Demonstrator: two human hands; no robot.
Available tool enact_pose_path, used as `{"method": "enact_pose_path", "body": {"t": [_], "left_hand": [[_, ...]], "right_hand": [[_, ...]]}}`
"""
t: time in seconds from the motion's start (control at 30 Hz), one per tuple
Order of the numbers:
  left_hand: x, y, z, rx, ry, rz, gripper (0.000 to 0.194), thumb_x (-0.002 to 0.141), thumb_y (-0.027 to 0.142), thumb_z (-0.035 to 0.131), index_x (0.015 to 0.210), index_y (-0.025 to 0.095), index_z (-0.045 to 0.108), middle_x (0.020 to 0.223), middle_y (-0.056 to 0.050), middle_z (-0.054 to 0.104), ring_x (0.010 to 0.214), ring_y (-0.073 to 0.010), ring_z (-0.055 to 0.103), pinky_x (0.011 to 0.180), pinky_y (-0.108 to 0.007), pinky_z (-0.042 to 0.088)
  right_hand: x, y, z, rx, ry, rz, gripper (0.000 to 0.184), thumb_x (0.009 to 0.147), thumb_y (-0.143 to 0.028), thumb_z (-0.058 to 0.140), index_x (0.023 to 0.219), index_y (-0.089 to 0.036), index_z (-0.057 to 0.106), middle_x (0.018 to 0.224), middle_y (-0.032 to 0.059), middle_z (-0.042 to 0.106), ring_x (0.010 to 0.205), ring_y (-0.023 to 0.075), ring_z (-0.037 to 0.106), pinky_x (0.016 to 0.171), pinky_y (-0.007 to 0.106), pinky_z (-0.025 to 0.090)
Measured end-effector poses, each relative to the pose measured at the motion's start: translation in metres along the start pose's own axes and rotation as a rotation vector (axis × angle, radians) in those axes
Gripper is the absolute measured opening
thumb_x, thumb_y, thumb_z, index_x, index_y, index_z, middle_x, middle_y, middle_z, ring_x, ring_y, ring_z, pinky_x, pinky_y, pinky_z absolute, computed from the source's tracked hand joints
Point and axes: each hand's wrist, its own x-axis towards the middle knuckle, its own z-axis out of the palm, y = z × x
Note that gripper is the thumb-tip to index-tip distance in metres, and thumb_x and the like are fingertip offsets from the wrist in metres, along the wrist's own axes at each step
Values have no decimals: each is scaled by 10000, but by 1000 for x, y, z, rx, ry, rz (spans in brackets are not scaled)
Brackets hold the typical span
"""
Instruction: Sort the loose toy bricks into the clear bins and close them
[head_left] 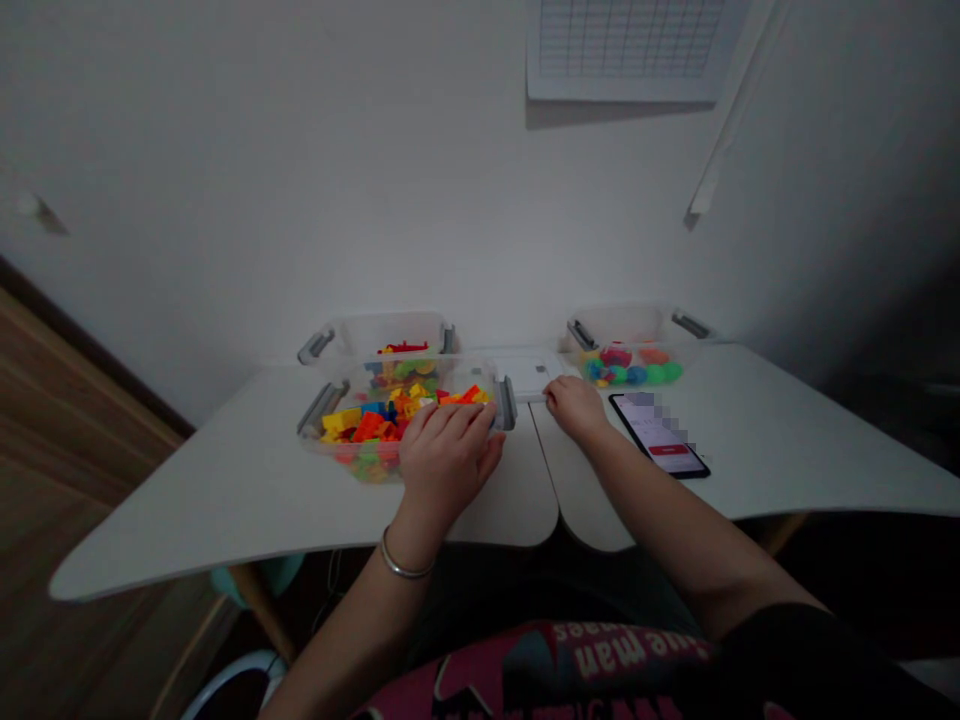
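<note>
My left hand (448,445) reaches over the front right part of a clear plastic box (352,448), with its fingers stretched forward above the toy blocks (367,425) and the thumb apart. The blocks are red, yellow, orange, blue and green. My fingertips partly hide the ones beneath them. My right hand (576,405) is closed, its fingers curled beside the edge of a white flat panel (525,372). Whatever those fingers may hold is hidden.
Behind the front box stands another clear box (397,330) with colourful pieces. A third box (630,330) at the back right holds round green and blue pieces. A phone (660,435) lies right of my right hand on the white table (787,440). The wall rises behind.
</note>
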Motion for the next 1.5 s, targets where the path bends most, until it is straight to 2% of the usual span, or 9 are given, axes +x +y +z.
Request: {"method": "enact_pose_path", "body": {"t": [0.2, 0.33, 0.47, 0.8, 0.97, 1.1, 1.23, 1.37, 1.5], "left_hand": [[0, 0, 1, -2, -12, -11, 248, 896, 346, 591, 1068, 218, 715, 966, -31, 769, 863, -232, 672, 856, -428, 431], [0, 0, 1, -14, -5, -17, 246, 895, 340, 595, 1068, 217, 718, 968, -33, 767, 870, -232, 673, 851, -427, 428], [0, 0, 2, -16, -16, -19, 253, 904, 347, 580, 1073, 221, 720, 959, -36, 765, 858, -231, 671, 844, -427, 434], [-1, -1, 0, -5, -39, -19, 258, 908, 350, 578, 1084, 224, 718, 951, -43, 762, 849, -232, 663, 814, -418, 440], [2, 0, 2, -9, -38, -5, 243, 904, 347, 585, 1051, 211, 724, 913, -42, 759, 825, -231, 662, 804, -413, 442], [7, 11, 8, -31, -60, -8, 277, 923, 359, 558, 1086, 198, 714, 903, -55, 753, 816, -229, 660, 821, -420, 452], [14, 34, 16, -73, -120, -27, 334, 931, 365, 542, 1161, 168, 683, 911, -82, 743, 873, -246, 661, 917, -454, 455], [24, 53, 22, -174, -215, -31, 442, 900, 405, 589, 1248, 136, 620, 1086, -104, 724, 1014, -273, 647, 1022, -494, 434], [28, 56, 17, -290, -245, 98, 444, 894, 359, 603, 1293, 166, 582, 1260, -97, 665, 1192, -262, 580, 1134, -491, 360]], "right_hand": [[-3, -2, -3, 45, 116, 16, 190, 927, -240, 510, 949, -165, 684, 1009, 115, 696, 987, 256, 609, 851, 349, 435], [-2, -2, -1, 186, 257, 44, 140, 865, -188, 552, 950, -155, 659, 1133, 125, 668, 1081, 265, 580, 951, 361, 424], [1, -2, -3, 354, 286, 47, 146, 848, -193, 555, 959, -153, 639, 1223, 148, 645, 1175, 274, 547, 1040, 387, 395], [3, 3, -24, 603, 402, 205, 194, 866, -250, 514, 1017, -179, 612, 1078, 136, 693, 1065, 272, 600, 976, 425, 455], [-7, -2, -44, 729, 559, 183, 115, 879, -275, 524, 955, -210, 582, 1068, 111, 704, 1043, 249, 623, 971, 436, 466], [-16, -7, -56, 922, 714, 126, 82, 859, -275, 563, 920, -225, 542, 1060, 93, 709, 1047, 229, 647, 980, 446, 480], [-22, -11, -62, 1079, 763, 86, 120, 857, -302, 597, 920, -233, 522, 1051, 74, 706, 1042, 215, 663, 991, 458, 484], [-26, -12, -67, 1101, 783, 75, 131, 864, -320, 605, 918, -235, 521, 1045, 72, 701, 1028, 209, 665, 977, 458, 492], [-30, -10, -68, 1094, 803, 80, 132, 874, -336, 592, 912, -242, 508, 1048, 73, 698, 1028, 201, 661, 977, 451, 494]]}}
